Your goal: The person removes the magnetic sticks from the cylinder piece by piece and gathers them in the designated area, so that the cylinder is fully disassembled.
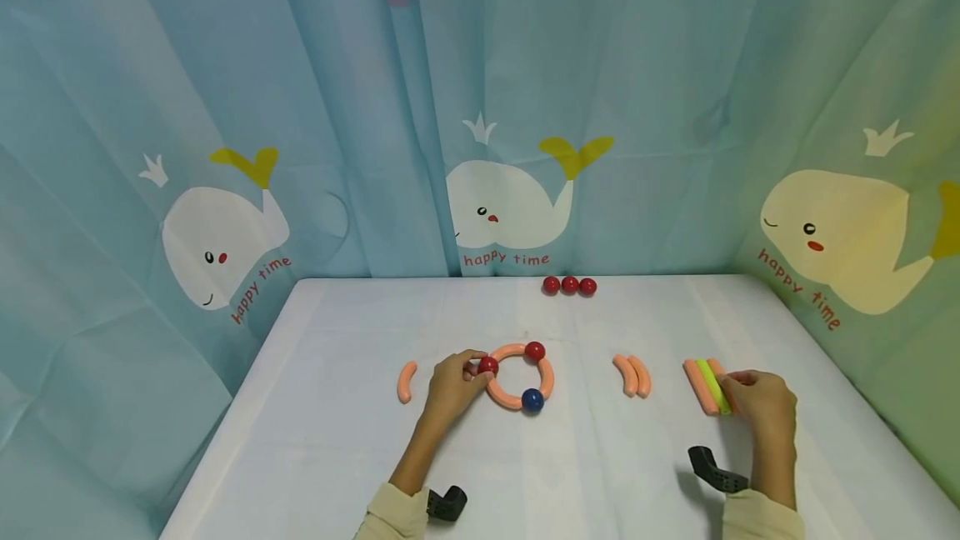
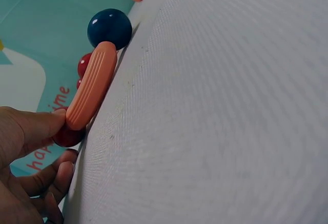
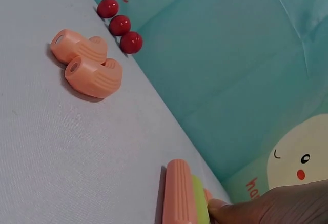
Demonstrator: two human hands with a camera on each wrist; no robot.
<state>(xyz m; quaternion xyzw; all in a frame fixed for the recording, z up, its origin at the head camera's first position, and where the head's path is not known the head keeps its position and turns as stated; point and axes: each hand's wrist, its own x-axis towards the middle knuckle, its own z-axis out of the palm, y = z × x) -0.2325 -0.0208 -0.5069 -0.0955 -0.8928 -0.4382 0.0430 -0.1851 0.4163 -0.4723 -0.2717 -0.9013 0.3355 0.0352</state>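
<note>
My left hand pinches a red ball at the left of a ring made of curved orange rods. Another red ball and a blue ball join the ring's other rod ends. In the left wrist view, the thumb presses by the end of one curved orange rod. At the right, my right hand pinches the rightmost straight orange rod. A green rod lies between it and another straight orange rod. The fingers partly cover the pinched rod.
One loose curved orange rod lies left of the ring, and a pair of curved orange rods lies to its right. Three red balls sit in a row at the back edge. A whale-print curtain hangs behind the white table.
</note>
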